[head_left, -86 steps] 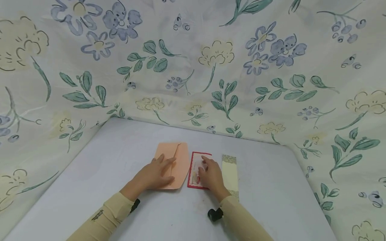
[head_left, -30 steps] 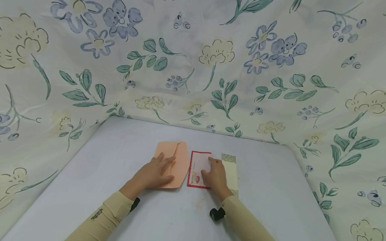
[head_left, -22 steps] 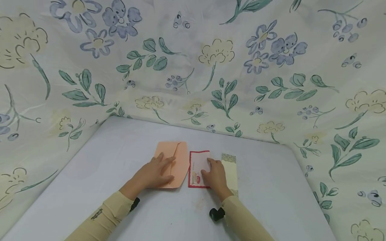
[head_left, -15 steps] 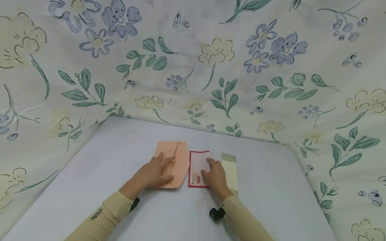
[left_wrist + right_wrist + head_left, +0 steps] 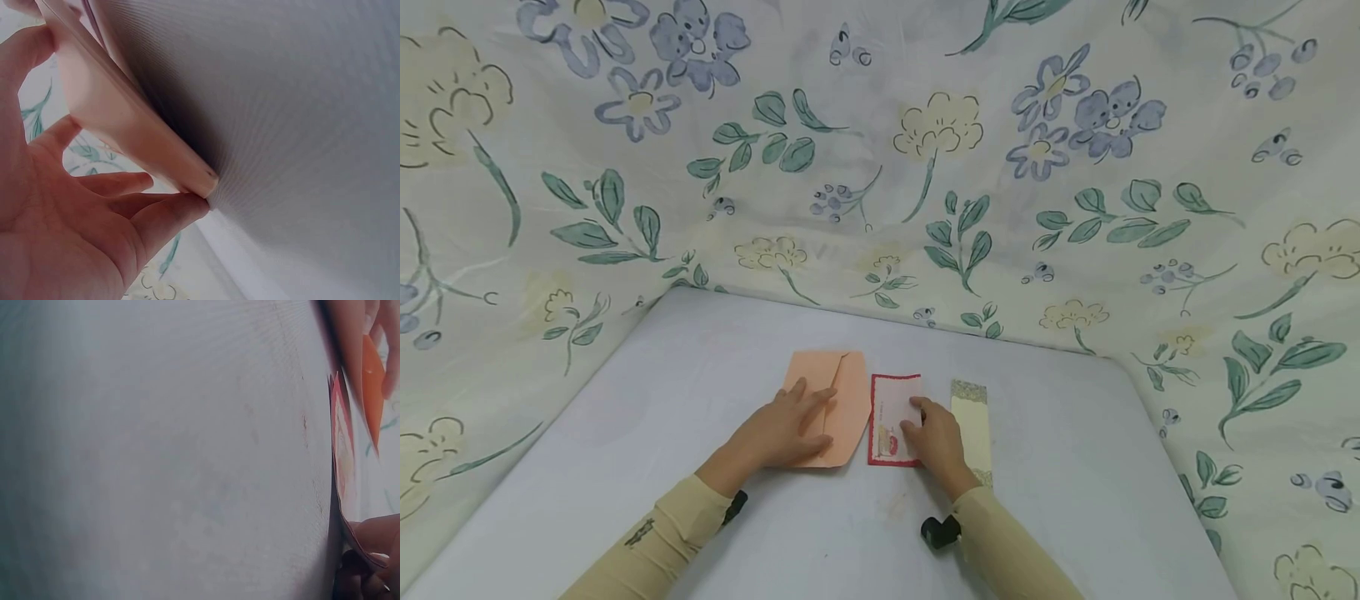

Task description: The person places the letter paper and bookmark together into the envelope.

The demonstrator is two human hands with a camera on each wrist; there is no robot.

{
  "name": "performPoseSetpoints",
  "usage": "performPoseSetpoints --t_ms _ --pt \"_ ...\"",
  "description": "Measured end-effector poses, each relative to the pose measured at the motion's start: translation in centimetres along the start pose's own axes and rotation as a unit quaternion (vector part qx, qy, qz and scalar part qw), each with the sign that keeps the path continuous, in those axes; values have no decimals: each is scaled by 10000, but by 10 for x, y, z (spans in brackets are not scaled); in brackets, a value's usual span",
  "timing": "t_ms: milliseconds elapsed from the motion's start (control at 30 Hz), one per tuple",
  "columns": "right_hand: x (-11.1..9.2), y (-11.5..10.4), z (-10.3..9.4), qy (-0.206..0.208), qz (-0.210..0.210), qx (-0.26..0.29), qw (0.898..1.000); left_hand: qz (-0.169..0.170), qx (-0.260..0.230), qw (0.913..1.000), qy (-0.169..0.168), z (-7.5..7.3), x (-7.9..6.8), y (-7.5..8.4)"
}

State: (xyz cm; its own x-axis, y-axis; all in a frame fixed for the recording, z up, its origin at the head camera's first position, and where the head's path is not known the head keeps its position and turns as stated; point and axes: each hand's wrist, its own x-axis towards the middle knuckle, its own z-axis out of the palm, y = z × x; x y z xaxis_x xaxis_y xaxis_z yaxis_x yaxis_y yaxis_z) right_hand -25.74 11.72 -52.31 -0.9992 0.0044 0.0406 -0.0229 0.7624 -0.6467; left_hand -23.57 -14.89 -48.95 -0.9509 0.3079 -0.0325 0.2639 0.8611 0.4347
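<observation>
On the tabletop [image 5: 775, 533], the card [image 5: 893, 404] with a red border is lying just to the right of the envelope [image 5: 850, 400]. Compared with the earliest frame, the right hand [image 5: 938, 437] is now sitting farther right, at the card's right edge rather than across its face, so more of the printed side is showing. The left hand [image 5: 786, 425] is staying in the same place on the envelope.

The right grip is pinching the card's right edge, and that edge is curling up between thumb and fingers. The left grip is holding its fingers apart and is resting on the envelope without clamping it.

The right hand is hiding the card's lower right part, and its fingers are mostly falling out of the right wrist view. The small writing on the card is remaining too fine to read. The right forearm is covering the near end of the paper strip [image 5: 972, 425], which is lying to the right of the card. Whether envelope and card are touching is hard to tell.

The envelope is lying flat, a fold running down its face; its inside is staying out of sight.
</observation>
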Motion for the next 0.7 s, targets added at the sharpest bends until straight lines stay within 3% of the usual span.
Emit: performPoseSetpoints --t_ms 700 --pt "1 2 0 172 84 251 9995 88 10 9999 54 2 2 -3"
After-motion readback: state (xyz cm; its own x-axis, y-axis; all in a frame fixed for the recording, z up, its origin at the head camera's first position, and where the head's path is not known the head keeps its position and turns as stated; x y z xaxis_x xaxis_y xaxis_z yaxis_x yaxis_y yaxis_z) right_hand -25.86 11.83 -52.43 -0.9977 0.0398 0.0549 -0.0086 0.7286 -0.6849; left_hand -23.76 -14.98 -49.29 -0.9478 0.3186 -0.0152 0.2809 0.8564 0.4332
